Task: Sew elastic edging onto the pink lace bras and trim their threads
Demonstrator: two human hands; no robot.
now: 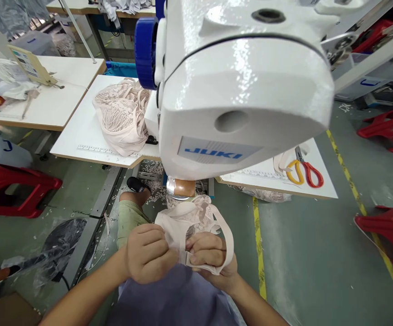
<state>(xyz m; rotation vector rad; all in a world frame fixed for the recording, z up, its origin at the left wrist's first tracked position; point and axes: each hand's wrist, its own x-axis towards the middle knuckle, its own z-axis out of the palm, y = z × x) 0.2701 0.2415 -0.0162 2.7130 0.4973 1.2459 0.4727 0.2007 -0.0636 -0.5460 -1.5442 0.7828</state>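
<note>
A pale beige bra [174, 222] with lace is held between both hands, just in front of the sewing machine. My left hand [150, 253] is closed in a fist on its left part. Fingers of my right hand [213, 256] are curled around the lower band, close to a small join in the fabric. A strap [229, 240] loops up over my right hand. The lace side reaches up to the machine's lower end [181, 187]; whether it touches is hidden.
The white JUKI sewing machine [244, 90] fills the upper middle. A pile of beige lace garments [123, 115] lies on the white table to the left. Scissors [304, 170] with yellow and red handles rest on the right side. Red stools [12, 188] stand around.
</note>
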